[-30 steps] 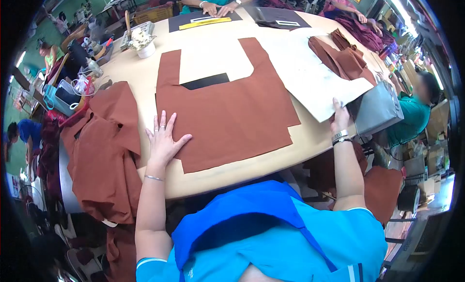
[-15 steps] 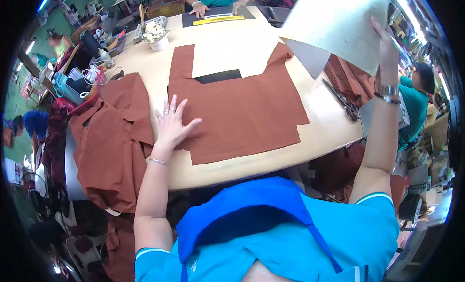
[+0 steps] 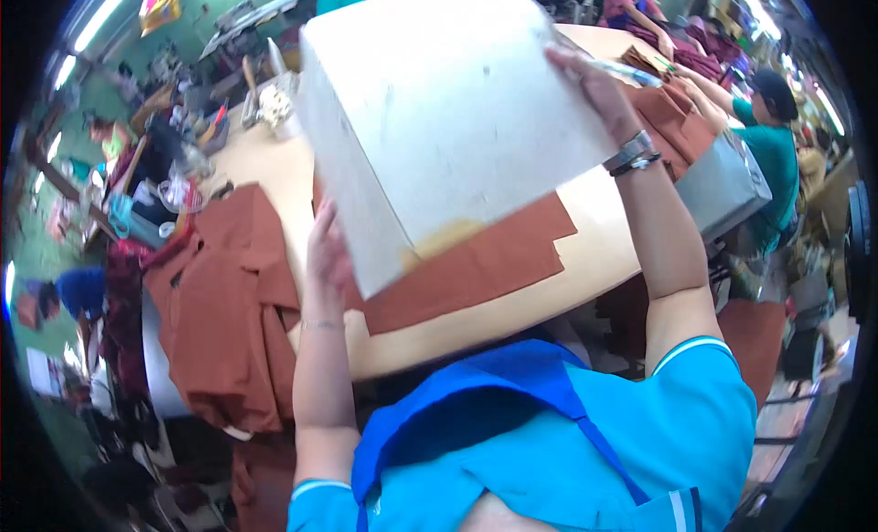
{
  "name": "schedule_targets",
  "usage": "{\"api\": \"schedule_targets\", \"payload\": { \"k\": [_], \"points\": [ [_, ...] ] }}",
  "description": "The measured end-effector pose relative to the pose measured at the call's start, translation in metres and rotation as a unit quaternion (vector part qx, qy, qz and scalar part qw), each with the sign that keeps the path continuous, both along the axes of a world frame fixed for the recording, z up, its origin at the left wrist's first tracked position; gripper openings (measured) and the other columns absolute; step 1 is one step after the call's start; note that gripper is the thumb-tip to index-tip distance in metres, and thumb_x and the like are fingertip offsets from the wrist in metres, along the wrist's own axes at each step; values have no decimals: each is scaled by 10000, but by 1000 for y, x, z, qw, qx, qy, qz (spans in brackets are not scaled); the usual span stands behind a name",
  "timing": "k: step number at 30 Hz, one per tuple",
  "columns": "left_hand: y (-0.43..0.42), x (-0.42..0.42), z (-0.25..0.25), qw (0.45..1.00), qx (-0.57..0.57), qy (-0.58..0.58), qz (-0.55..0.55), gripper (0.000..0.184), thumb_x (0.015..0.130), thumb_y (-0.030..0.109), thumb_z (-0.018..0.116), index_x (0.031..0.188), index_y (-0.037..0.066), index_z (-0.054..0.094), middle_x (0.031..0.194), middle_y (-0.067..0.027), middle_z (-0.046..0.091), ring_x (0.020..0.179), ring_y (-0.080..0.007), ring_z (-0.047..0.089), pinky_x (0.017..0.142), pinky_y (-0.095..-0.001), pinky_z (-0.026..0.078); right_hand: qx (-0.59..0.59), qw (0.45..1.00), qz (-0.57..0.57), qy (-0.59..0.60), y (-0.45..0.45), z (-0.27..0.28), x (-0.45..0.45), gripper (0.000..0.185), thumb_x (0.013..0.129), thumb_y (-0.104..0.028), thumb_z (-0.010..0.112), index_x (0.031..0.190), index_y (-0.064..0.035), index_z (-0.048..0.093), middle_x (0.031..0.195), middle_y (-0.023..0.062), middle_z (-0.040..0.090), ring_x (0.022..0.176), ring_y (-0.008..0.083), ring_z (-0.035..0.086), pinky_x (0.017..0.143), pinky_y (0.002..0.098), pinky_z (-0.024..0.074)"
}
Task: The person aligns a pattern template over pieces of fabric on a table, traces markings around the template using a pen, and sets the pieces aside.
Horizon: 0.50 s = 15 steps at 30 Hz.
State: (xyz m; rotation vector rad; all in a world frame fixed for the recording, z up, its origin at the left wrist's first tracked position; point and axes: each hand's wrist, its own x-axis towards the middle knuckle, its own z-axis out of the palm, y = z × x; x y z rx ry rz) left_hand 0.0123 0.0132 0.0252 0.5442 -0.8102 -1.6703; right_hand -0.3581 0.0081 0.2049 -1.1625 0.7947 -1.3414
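Note:
A large stiff whitish sheet (image 3: 466,121), with a crease down its left side and a yellowish patch at its lower edge, is tilted above the table. My right hand (image 3: 599,89) grips its right edge. Close against the sheet's lower left edge is my left hand (image 3: 329,249), fingers stretched upward and blurred; whether it touches the sheet is unclear. Underneath, a flat rust-brown fabric piece (image 3: 476,281) lies on the table, mostly hidden by the sheet.
More rust-brown fabric (image 3: 224,303) hangs over the table's left edge. A white pot of pale flowers (image 3: 279,107) stands beyond it. On the right are a grey box (image 3: 727,189), brown cloth (image 3: 672,121) and a co-worker in green (image 3: 773,157).
The sheet has swung left and down from the upper right, now covering much of the fabric piece. My left hand has come up off the fabric to the sheet's edge. The view has shifted.

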Motion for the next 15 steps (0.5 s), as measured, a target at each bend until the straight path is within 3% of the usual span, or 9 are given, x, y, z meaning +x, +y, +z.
{"api": "schedule_targets", "payload": {
  "k": [2,4,5,6,9,11,12,13,15],
  "points": [
    [7,38,4,997,35,-9,67,403,986,179,473,1361,49,406,1346,-130,501,1257,-255,478,1068,-431,389,1,1000,-2,8,-2,-27,-14,406,881,-211,669,1234,-43,558,1084,51,641,855,102,649,748,267,563],
    [38,47,40,983,-45,-65,164,411,955,123,532,1342,47,415,1292,-118,539,1201,-254,518,1048,-421,406,16,998,36,49,-26,-70,-44,430,868,-217,684,1244,-46,564,1122,67,633,887,113,645,804,262,541],
    [53,46,60,964,-68,-113,231,415,955,95,536,1351,47,420,1330,-115,522,1210,-238,509,1060,-407,383,47,994,-26,90,-43,-95,-54,456,851,-246,712,1237,-46,574,1108,65,642,929,128,640,846,266,516],
    [62,52,68,937,-101,-166,291,412,958,85,533,1354,45,427,1339,-110,517,1211,-229,504,1066,-396,367,67,991,-71,88,-40,-98,-45,433,851,-247,723,1207,-36,594,1072,46,659,957,149,639,862,275,502],
    [87,71,88,853,-146,-300,401,401,964,75,526,1356,38,446,1365,-99,497,1215,-212,484,1080,-364,330,-73,939,-171,289,-85,-154,-51,376,866,-228,716,1167,-26,614,1047,88,684,969,178,653,856,316,513],
    [100,80,95,777,-150,-372,485,493,953,182,587,1397,50,422,1385,-109,477,1263,-246,441,1069,-423,352,-98,906,-193,363,-107,-176,-47,368,861,-255,710,1148,-41,622,1066,150,685,996,238,661,852,350,520],
    [106,99,89,739,-201,-419,487,498,955,201,587,1401,57,419,1386,-112,474,1262,-254,440,1068,-430,350,-122,789,-252,547,-110,-172,-39,371,860,-322,691,1123,-66,637,1074,126,688,1092,260,621,949,400,473],
    [111,125,81,697,-251,-462,487,503,957,221,586,1404,65,416,1387,-114,470,1260,-262,438,1068,-436,347,-143,756,-272,578,-121,-181,-33,383,867,-368,665,1117,-80,643,1071,116,690,1150,262,583,1019,475,386],
    [110,120,88,706,-264,-420,505,477,970,219,562,1400,70,418,1401,-114,452,1268,-269,425,1074,-440,331,-123,693,-286,651,-140,-193,-24,419,879,-443,619,1124,-105,651,1087,105,688,1233,271,523,1091,597,228]
  ]
}}
